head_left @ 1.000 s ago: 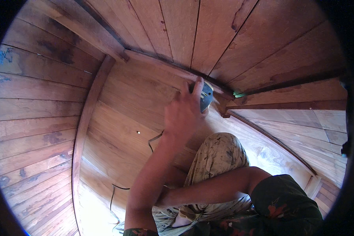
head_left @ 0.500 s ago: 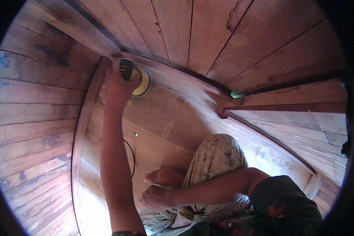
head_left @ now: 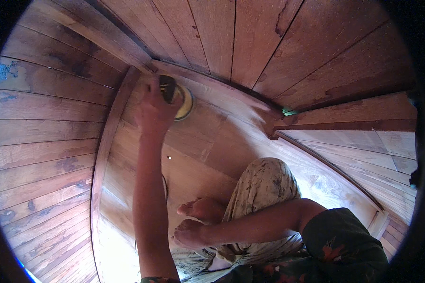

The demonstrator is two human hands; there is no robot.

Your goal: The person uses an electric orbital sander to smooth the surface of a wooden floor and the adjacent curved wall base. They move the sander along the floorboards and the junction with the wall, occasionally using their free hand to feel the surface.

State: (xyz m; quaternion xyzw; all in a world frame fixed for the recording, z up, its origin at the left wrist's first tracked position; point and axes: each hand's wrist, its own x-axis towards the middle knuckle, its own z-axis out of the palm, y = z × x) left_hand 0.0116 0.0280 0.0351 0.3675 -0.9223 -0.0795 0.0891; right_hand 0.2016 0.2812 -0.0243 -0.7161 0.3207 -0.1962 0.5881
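Note:
A black and yellow orbital sander [head_left: 185, 104] lies against the wooden panel, close to the far corner where the trims meet. My left hand [head_left: 158, 106] is wrapped round its top, the arm stretched out far ahead. A dark cord [head_left: 165, 188] shows beside my left forearm. My right forearm crosses over my stained trousers [head_left: 264, 188], and my right hand [head_left: 189, 234] rests low beside my bare foot [head_left: 203, 209]. Its fingers look curled, and what lies under them is hidden.
Plank walls [head_left: 42, 137] curve up on the left, with more planks [head_left: 264, 42] ahead. A raised wooden trim [head_left: 109, 137] borders the panel on the left. To the right, a dark-edged ledge [head_left: 335, 174] runs beside my knee. A small pale spot [head_left: 169, 157] marks the panel.
My left hand and the sander have shifted slightly right, away from the corner trim. The whole view has also moved a little. My right hand stays by the foot.

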